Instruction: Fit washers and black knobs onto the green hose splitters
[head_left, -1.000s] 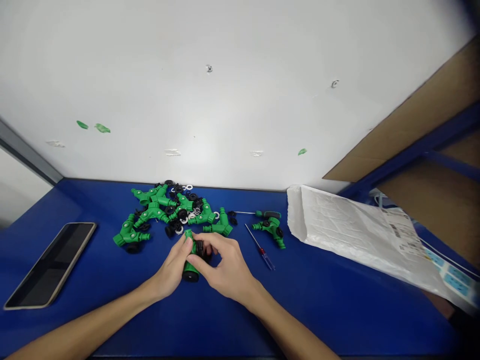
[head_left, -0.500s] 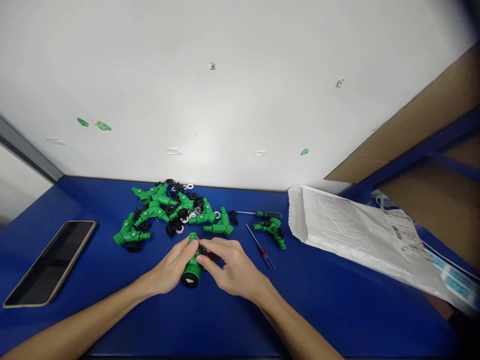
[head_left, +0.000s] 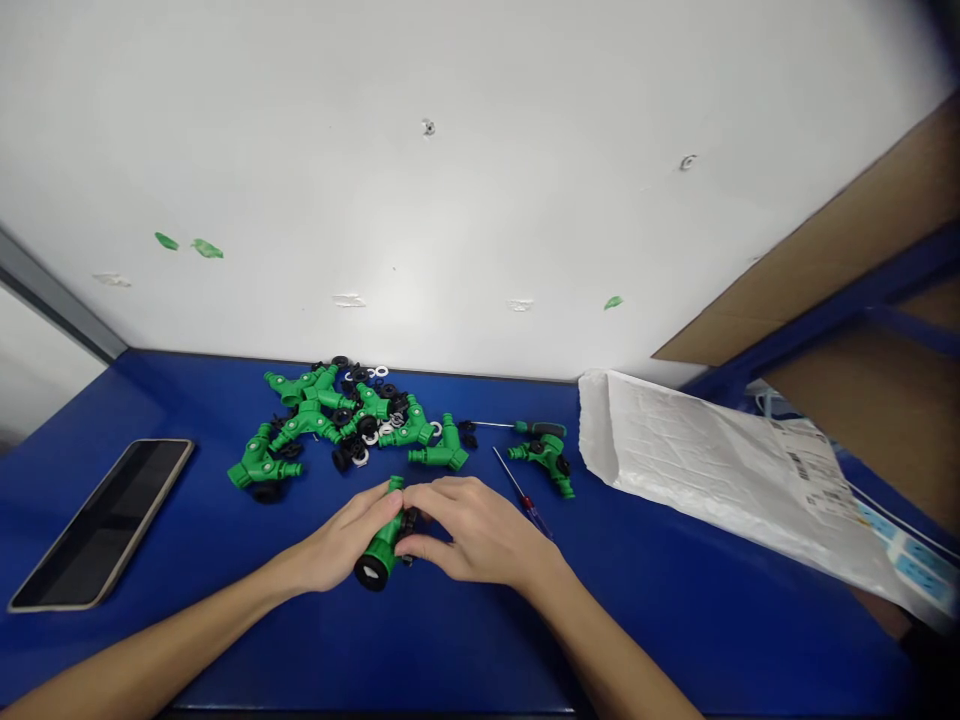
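Blue workbench (head_left: 675,610) beneath me, my left hand (head_left: 341,535) closes around a green hose splitter (head_left: 382,548), my right fingers (head_left: 442,492) clamping its black fitting (head_left: 410,520).

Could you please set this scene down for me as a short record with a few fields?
Left hand: wrapped around the green plastic hose connector
Right hand: on the black fitting at the connector's side
Nearby parts: pile of green Y connectors, black nuts, white washers
Tools: red-handled screwdriver, green-and-black screwdriver
Other items: smartphone, white plastic mailer
Surface: blue table
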